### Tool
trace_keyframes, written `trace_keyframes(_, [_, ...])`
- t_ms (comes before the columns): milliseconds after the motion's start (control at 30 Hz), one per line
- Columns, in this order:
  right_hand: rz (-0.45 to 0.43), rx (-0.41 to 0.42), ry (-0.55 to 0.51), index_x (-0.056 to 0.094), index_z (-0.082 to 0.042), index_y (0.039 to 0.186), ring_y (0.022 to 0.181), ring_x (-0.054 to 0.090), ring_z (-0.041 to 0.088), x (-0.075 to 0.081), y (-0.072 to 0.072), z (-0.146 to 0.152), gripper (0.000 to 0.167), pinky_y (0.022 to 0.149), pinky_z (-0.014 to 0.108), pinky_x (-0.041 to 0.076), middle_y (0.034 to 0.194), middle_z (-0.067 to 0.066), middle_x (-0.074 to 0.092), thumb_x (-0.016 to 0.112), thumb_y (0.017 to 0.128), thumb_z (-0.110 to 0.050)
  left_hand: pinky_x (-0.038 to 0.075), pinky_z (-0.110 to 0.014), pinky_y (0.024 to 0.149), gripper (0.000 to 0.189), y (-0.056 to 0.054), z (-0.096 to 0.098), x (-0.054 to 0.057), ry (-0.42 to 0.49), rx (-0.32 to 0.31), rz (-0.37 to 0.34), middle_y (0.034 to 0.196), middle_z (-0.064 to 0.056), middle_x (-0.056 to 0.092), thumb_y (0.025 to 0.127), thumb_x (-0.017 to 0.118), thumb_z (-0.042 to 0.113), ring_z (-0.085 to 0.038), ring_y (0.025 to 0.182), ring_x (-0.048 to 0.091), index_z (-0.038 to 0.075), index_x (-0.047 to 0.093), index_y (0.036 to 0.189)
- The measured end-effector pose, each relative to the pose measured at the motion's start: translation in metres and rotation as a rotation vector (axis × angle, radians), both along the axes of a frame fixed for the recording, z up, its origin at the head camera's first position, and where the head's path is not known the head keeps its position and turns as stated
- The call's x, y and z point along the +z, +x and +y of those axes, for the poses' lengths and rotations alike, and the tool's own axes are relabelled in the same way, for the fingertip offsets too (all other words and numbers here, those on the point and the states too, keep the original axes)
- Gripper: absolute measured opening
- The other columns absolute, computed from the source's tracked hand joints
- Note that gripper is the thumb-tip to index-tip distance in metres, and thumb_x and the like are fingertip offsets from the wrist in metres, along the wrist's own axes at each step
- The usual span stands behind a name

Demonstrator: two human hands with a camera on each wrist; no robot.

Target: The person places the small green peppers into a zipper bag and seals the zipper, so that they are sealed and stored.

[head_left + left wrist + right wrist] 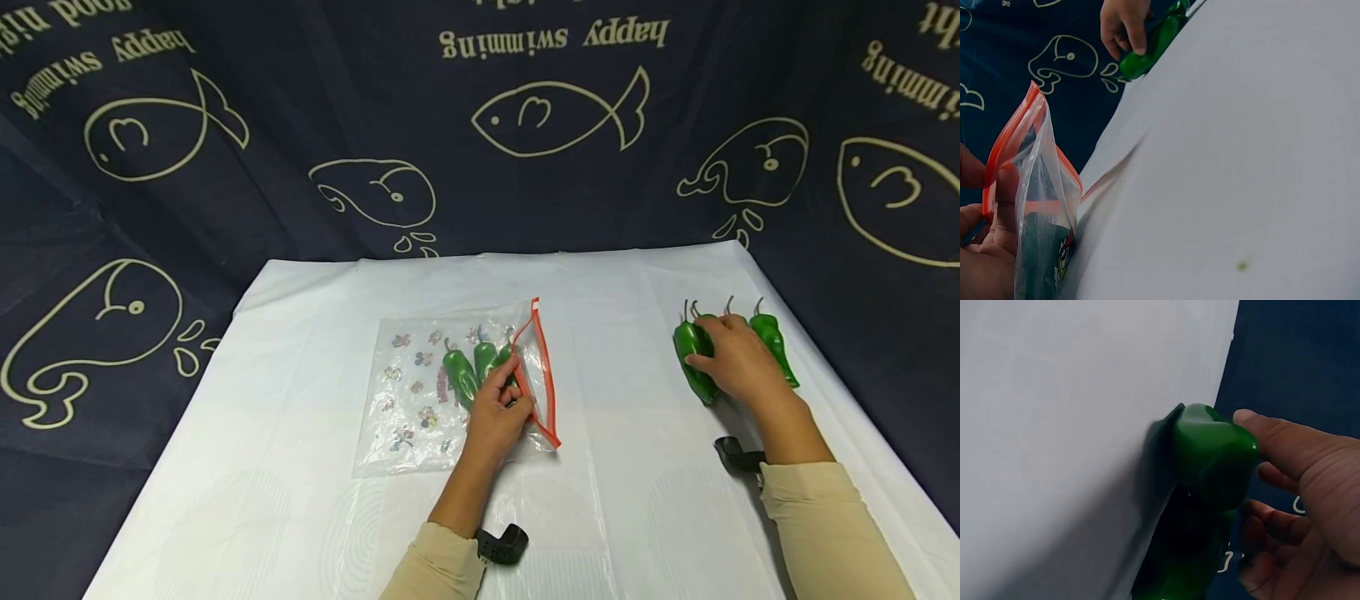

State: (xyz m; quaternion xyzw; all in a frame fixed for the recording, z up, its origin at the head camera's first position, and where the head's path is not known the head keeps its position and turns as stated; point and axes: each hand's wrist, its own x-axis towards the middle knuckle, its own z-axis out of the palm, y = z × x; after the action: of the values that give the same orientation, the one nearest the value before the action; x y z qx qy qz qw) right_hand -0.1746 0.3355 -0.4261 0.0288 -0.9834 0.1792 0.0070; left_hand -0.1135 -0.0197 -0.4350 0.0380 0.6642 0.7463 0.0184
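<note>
A clear zip bag (408,400) with small printed figures and a red zip strip (549,367) lies flat, its mouth parted toward the right. Three green peppers (460,377) with stems are inside. My left hand (495,417) pinches the red strip at the mouth; in the left wrist view its thumb and fingers meet on that edge. Over at the right, my right hand (738,354) reaches over several green peppers (772,342), hiding the middle ones. In the right wrist view, thumb and loosely bent fingers (1272,519) come right at the side of a pepper (1210,456).
Both bag and loose peppers are on a white-covered table (637,517). Dark blue fabric (570,200) with fish and whale outlines hangs behind and at the sides. The loose peppers lie near the table's right edge. Black straps (502,546) circle both wrists.
</note>
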Motion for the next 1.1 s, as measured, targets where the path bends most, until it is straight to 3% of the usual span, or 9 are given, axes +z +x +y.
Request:
trace_keyframes(667, [-0.017, 0.044, 0.050, 0.042, 0.004, 0.141, 0.115, 0.039, 0.061, -0.0024, -0.0033, -0.0022, 0.069, 0.089, 0.073, 0.037, 0.126, 0.043, 0.041, 0.077, 0.084, -0.016, 0.043, -0.016, 0.053, 0.065, -0.0008, 0.0009, 0.0005, 0.006, -0.009, 0.009, 0.100, -0.026, 0.052, 0.080, 0.057, -0.013, -0.005, 0.065, 0.049, -0.004, 0.047, 0.144])
trace_keyframes(1100, [-0.042, 0.033, 0.003, 0.041, 0.001, 0.143, 0.121, 0.035, 0.062, 0.0024, -0.0017, -0.0057, 0.063, 0.094, 0.074, 0.033, 0.134, 0.045, 0.037, 0.070, 0.090, -0.018, 0.043, -0.016, 0.053, 0.065, -0.0004, -0.0012, -0.0003, -0.006, -0.013, 0.008, 0.091, -0.016, 0.052, 0.081, 0.058, -0.011, -0.006, 0.063, 0.047, -0.006, 0.045, 0.145])
